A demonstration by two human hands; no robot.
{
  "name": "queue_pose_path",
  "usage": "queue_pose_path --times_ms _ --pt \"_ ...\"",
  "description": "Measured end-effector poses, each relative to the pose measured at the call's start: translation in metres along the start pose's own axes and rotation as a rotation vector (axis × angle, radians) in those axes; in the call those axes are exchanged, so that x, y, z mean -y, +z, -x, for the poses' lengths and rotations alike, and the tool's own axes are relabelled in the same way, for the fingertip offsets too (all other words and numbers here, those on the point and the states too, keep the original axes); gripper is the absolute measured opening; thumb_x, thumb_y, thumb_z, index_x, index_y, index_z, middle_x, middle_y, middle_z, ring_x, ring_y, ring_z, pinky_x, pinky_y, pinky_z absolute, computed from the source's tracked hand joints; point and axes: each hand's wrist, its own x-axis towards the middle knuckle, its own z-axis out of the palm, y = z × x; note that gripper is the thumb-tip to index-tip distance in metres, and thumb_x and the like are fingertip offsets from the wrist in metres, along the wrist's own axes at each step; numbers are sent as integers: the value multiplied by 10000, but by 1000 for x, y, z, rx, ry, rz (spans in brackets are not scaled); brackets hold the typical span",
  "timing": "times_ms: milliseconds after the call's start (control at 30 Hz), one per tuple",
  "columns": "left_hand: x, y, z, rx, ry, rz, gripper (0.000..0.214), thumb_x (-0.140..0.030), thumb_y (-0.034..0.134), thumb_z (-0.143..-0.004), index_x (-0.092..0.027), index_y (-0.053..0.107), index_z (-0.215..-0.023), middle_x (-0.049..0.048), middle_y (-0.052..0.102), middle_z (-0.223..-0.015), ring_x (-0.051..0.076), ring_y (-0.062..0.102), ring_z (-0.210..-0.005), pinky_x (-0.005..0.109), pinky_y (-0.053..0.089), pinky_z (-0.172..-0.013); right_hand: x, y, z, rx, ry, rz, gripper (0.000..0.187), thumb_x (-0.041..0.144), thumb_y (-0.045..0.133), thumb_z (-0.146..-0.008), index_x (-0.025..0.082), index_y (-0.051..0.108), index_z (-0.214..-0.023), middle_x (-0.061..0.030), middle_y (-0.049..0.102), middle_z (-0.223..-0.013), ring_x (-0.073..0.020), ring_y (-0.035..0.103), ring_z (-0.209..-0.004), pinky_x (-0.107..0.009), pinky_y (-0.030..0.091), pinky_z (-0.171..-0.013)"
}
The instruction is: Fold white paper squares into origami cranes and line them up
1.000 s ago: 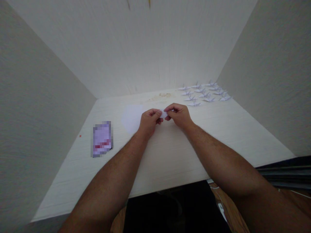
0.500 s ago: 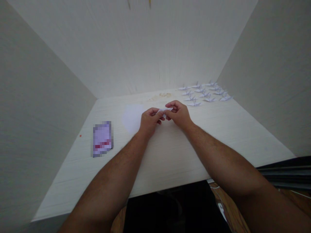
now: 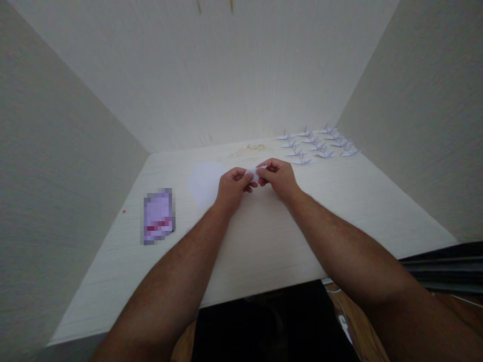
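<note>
A small piece of folded white paper (image 3: 253, 174) is held between my two hands above the middle of the table. My left hand (image 3: 233, 188) pinches its left side, thumb on top and fingers curled beneath. On the opposite side my right hand (image 3: 278, 177) grips the paper, its thumb pressed near the upper edge. The fingers cover much of the paper, so its full shape cannot be made out. To the left of my left hand lies a pale sheet of paper (image 3: 204, 182), flat on the table. Several white folded paper cranes (image 3: 320, 146) stand in rows beyond my right hand.
A blurred purple item (image 3: 158, 216) lies on the left of the white table (image 3: 260, 251), with a tiny orange spot (image 3: 124, 211) beside it. Pale walls enclose the back and both sides. Brownish marks (image 3: 255, 147) show near the back edge.
My right thumb and fingers have shifted slightly on the folded paper, which now shows a broader, flatter face. My left hand stays almost where it was.
</note>
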Motion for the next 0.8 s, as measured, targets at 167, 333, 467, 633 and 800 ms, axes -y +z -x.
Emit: queue_pose_path --times_ms 167,333,467,633,800 --pt "0 0 0 4 -6 17 334 -382 827 -672 -161 603 -784 12 681 -664 132 669 -590 217 462 -509 -1 1 0 -7 21 -42 214 340 783 -644 178 671 -727 32 631 -516 -97 564 -454 -222 455 -461" --pt "-1 0 0 5 -11 6 338 -399 822 -688 -167 603 -800 15 692 -677 147 688 -614 216 461 -504 -3 0 -1 -22 29 -24 247 365 797 -640 182 664 -738 31 642 -540 -99 570 -469 -229 468 -477" --pt "-1 -1 2 47 17 -45 366 -452 820 -718 -169 609 -811 44 724 -717 157 700 -640 220 467 -506 -3 0 -1 -7 7 -26 223 343 793 -640 180 663 -720 34 632 -534 -94 558 -471 -227 456 -472" --pt "2 -1 1 18 39 -78 401 -497 831 -711 -166 616 -783 45 724 -707 154 704 -644 219 473 -521 -1 1 1 -11 15 -14 220 339 790 -637 194 641 -707 38 627 -541 -97 561 -478 -237 466 -477" --pt "2 0 1 1 39 -77 404 -490 840 -706 -161 613 -763 55 726 -696 153 698 -622 224 476 -522 -1 2 1 -32 14 -2 231 354 791 -642 192 636 -697 31 628 -537 -100 561 -477 -240 466 -477"
